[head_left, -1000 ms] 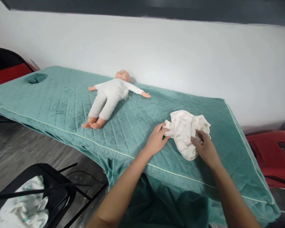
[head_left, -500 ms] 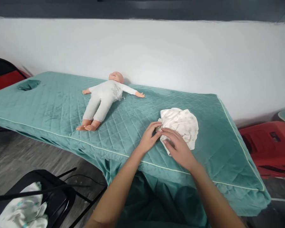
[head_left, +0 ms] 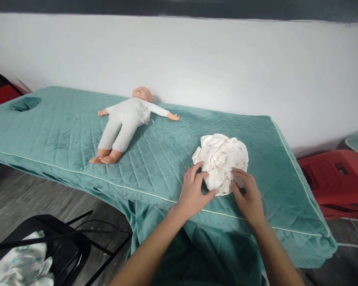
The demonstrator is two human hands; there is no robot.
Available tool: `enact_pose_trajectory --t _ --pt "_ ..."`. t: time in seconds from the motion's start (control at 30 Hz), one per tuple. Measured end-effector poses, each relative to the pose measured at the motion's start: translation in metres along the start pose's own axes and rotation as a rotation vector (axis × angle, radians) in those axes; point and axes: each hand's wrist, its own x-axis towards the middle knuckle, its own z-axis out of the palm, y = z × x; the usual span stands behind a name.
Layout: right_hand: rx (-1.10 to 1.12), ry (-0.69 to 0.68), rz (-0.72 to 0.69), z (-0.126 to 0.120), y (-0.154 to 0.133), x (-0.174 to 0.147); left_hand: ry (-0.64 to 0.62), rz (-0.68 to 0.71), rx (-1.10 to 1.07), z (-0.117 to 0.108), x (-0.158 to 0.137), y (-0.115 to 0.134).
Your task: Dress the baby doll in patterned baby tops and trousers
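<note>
A crumpled white cloth [head_left: 223, 157] with a small faint print lies bunched on the green quilted bed cover [head_left: 167, 159]; what kind of cloth or garment it is, I cannot make out. At its near left edge, my left hand [head_left: 193, 190] rests with fingers curved and the thumb spread apart, fingertips touching the fabric. My right hand [head_left: 250, 196] is at the near right side, its fingertips on the cloth and its thumb held away from the fingers. Neither hand grips it. A baby doll [head_left: 123, 121] in a pale bodysuit lies on its back further left.
A white wall [head_left: 179, 59] runs behind the bed, which has a face hole [head_left: 25, 104] at its left end. Red plastic stools [head_left: 337, 182] stand at the right. A black chair [head_left: 68, 254] at lower left holds another white cloth [head_left: 24, 264] with green marks.
My hands, close together at the cloth's left edge before, have moved apart; the right one has shifted to the right. The cloth's near part has been rearranged. The view has shifted slightly.
</note>
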Motion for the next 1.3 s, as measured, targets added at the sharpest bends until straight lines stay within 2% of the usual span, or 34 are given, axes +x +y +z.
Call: enact_pose_trajectory --t 0.13,0.23,0.37,0.5,0.6,0.7,0.8,0.87,0.93,1.0,1.07,1.13,1.3 --pt "-0.099 0.048 -0.106 0.001 -0.017 -0.007 0.080 -0.071 0.172 0.015 -0.016 0.017" --pt "-0.112 -0.006 -0.169 0.004 -0.027 -0.009 0.110 -0.136 0.084 0.015 -0.009 0.017" --pt "-0.174 -0.098 -0.183 0.010 -0.036 -0.002 0.202 -0.305 -0.274 0.003 0.015 0.013" --pt "-0.294 -0.133 -0.113 0.012 -0.040 0.010 0.348 -0.524 -0.713 -0.017 0.036 0.019" --pt "-0.355 -0.111 -0.039 0.009 -0.033 0.015 0.432 -0.578 -1.076 -0.037 0.048 0.024" --pt "-0.241 -0.097 0.015 0.006 -0.029 0.019 0.456 -0.566 -1.235 -0.054 0.060 0.024" --pt "0.060 -0.201 0.052 0.009 -0.041 0.025 0.432 -0.548 -1.260 -0.060 0.069 0.026" --pt "0.238 -0.288 0.121 0.016 -0.058 0.031 0.347 -0.563 -1.247 -0.057 0.072 0.031" --pt "0.334 -0.271 0.237 0.025 -0.073 0.039 0.236 -0.548 -1.219 -0.053 0.072 0.039" --pt "0.365 -0.182 0.334 0.033 -0.081 0.046 0.169 -0.487 -1.146 -0.051 0.071 0.045" --pt "0.383 -0.142 0.363 0.036 -0.079 0.051 0.188 -0.412 -1.027 -0.052 0.072 0.046" --pt "0.378 -0.171 0.346 0.032 -0.069 0.050 0.256 -0.370 -0.914 -0.056 0.074 0.043" --pt "0.233 -0.136 0.379 -0.006 -0.037 0.035 0.479 -0.327 -0.869 -0.068 0.086 0.035"
